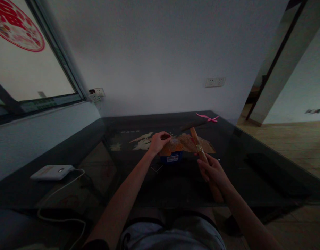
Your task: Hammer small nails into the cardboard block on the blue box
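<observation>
My left hand (158, 141) is closed in a pinch above the left end of an orange-brown speckled piece (187, 143). Something small and dark shows at its fingertips, too dim to name. Just below that piece sits a small blue box (172, 157) with a white label. My right hand (210, 167) is wrapped round a brown wooden handle (199, 146) with a shiny band, tilted up and to the left. A dark, long shape (193, 125) crosses at the handle's upper end; whether it is joined to it, I cannot tell.
The dark glossy table (139, 187) has a pale bird picture (143, 143). A pink ribbon (212, 119) lies at the back right, a white device (52, 172) with a cable at the left, a black flat object (277, 175) at the right. Sockets (215, 82) are on the wall.
</observation>
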The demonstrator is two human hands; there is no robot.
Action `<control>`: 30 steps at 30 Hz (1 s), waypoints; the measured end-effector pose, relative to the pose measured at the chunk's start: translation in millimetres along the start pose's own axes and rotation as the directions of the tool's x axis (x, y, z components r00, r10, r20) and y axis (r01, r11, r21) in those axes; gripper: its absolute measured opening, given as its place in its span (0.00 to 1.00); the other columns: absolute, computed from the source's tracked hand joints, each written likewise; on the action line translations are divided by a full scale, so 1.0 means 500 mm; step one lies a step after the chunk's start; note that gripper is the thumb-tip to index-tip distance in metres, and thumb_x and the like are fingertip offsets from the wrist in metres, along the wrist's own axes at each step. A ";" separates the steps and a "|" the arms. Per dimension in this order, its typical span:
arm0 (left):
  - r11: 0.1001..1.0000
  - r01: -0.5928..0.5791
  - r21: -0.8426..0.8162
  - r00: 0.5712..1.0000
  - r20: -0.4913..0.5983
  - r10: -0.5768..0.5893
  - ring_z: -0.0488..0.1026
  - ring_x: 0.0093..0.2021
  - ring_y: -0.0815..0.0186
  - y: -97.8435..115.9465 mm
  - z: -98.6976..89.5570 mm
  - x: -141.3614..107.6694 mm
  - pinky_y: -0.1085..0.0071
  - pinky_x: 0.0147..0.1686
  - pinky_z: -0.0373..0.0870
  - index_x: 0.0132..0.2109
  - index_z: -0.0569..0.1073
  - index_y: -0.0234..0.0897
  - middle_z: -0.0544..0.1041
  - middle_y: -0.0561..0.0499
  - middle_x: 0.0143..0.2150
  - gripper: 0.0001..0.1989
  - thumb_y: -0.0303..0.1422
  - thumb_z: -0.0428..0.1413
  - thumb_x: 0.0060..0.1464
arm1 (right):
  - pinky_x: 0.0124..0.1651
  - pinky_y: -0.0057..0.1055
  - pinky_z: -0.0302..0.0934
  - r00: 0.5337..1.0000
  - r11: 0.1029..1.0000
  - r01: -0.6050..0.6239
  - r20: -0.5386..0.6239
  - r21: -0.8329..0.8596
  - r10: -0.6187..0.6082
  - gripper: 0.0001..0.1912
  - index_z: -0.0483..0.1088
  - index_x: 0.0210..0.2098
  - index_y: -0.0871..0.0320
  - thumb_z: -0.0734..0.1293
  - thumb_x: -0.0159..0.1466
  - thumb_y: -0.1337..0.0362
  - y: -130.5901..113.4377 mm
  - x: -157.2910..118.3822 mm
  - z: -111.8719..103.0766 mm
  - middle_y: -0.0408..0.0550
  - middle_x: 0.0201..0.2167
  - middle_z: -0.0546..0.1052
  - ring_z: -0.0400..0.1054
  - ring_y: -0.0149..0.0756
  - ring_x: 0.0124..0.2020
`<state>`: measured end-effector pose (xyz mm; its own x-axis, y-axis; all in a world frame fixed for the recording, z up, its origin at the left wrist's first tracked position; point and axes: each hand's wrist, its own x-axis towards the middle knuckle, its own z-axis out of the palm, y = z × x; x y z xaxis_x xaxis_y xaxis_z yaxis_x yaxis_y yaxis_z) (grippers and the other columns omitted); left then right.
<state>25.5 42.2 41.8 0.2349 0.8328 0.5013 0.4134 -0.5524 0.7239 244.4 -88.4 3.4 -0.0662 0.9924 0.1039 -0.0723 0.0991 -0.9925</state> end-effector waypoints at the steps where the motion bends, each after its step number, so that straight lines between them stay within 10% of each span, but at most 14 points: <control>1: 1.000 -0.002 0.007 1.000 0.004 0.001 0.74 0.32 0.68 0.000 0.000 0.000 0.72 0.36 0.70 0.32 0.74 0.31 0.77 0.48 0.31 0.04 0.26 0.58 0.46 | 0.10 0.19 0.44 1.000 1.000 0.008 0.006 -0.015 -0.008 0.21 0.60 0.45 0.59 0.66 0.57 0.55 -0.001 0.001 0.002 0.31 0.14 0.60 0.52 0.20 0.08; 14: 0.997 0.027 0.066 1.000 0.010 -0.028 0.74 0.33 0.67 -0.023 0.000 0.000 0.72 0.36 0.70 0.34 0.75 0.33 0.78 0.48 0.32 0.05 0.28 0.59 0.46 | 0.12 0.20 0.50 0.968 0.809 0.143 0.251 -0.570 0.006 0.16 0.62 0.44 0.61 0.62 0.59 0.58 -0.209 0.006 0.009 0.33 0.17 0.60 0.54 0.22 0.11; 20: 0.992 0.051 0.116 0.998 0.024 -0.054 0.74 0.32 0.64 -0.016 -0.002 -0.003 0.70 0.36 0.69 0.33 0.76 0.32 0.78 0.48 0.31 0.06 0.30 0.59 0.46 | 0.12 0.23 0.51 0.963 0.667 0.120 0.250 -0.736 0.102 0.15 0.67 0.42 0.62 0.63 0.55 0.63 -0.227 0.030 0.018 0.36 0.15 0.62 0.56 0.25 0.10; 30: 0.996 0.054 0.073 0.998 0.038 -0.057 0.74 0.32 0.66 -0.014 -0.002 -0.003 0.70 0.37 0.70 0.32 0.76 0.33 0.78 0.49 0.31 0.04 0.28 0.59 0.45 | 0.12 0.22 0.50 0.970 0.672 0.110 0.228 -0.732 0.090 0.13 0.68 0.39 0.60 0.64 0.55 0.63 -0.244 0.026 0.024 0.37 0.16 0.64 0.56 0.25 0.10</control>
<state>21.2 44.8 36.5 0.2447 0.8635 0.4411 0.4884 -0.5028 0.7132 240.5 -88.6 126.7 -0.2970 0.9545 0.0267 0.6730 0.2291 -0.7032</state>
